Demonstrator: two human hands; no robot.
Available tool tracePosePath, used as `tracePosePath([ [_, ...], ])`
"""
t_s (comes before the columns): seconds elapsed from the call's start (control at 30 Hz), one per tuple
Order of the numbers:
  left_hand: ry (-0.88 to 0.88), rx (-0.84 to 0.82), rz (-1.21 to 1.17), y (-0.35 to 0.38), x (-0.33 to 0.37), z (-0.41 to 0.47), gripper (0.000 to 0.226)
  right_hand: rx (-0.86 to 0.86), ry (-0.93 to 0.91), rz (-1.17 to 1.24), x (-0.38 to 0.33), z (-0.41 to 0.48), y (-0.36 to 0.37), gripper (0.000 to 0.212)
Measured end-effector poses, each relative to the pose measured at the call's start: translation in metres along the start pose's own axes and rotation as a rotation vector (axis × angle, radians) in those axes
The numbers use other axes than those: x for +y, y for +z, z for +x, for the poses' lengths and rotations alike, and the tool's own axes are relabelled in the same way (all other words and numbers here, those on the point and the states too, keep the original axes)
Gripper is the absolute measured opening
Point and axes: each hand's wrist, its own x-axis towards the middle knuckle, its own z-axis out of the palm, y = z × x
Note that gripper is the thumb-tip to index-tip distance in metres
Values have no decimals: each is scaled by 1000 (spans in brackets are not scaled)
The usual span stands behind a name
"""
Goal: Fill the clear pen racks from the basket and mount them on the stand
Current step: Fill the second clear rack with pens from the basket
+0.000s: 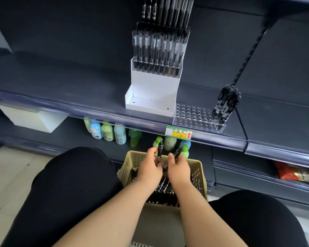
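Left hand [151,166] is curled round a black pen [160,148], pinching it upright with its clip end up; right hand [178,168] grips a second pen [177,152] tilted to the right. Both hover over the basket [130,163], which sits between the knees so the loose pens [162,191] lie within easy reach. They appear to be gathering pens tip down, ready to drop into holes.

On the shelf [61,77] above, a clear rack [191,118] lies flat beside the stand [153,86], near the edge where it is easy to load (only its right end holds a cluster of pens [225,104], the other holes are bare). The stand's upper tiers already carry a full rack [161,49]; its lowest step is free, likely for this one. I judge the task well along, with filling still to finish.
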Motion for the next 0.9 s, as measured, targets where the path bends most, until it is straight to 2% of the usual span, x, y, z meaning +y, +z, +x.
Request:
tracePosePath([
  [0.2, 77, 67, -40, -13, 32, 2, 41, 91, -81, 44, -20, 7, -14, 24],
  [0.33, 158, 44, -44, -23, 56, 9, 33, 144, -170, 63, -40, 11, -26, 11],
  [0.63, 373, 59, -56, -46, 107, 39, 16, 280, -258, 244, -83, 30, -68, 22],
  [0.77, 416, 24, -104, -45, 128, 62, 22, 370, -422, 169, -114, 48, -103, 9],
  [0.9, 404, 16, -154, -32, 143, 89, 25, 484, -509, 128, -140, 67, -146, 21],
])
